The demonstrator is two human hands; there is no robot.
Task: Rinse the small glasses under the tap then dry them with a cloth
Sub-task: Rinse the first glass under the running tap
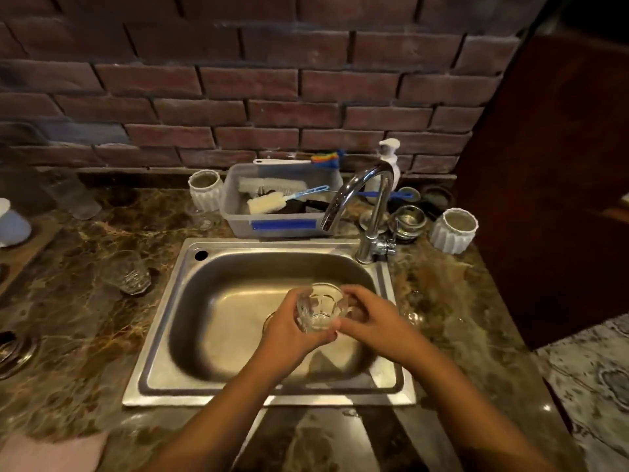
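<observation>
One small glass between left hand and right hand tilts mouth-away.

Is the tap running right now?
Off, it seems: no stream falls from the tap, and the left hand and right hand hold the small glass over the sink.

The left forearm and the right forearm are stretched forward, bare, and brought together at the hands. The left hand is curled round a small glass from the left and from beneath. The right hand is set against the glass from the right, with its fingers bent over the far rim. The two thumbs are held close together at the near side.
</observation>
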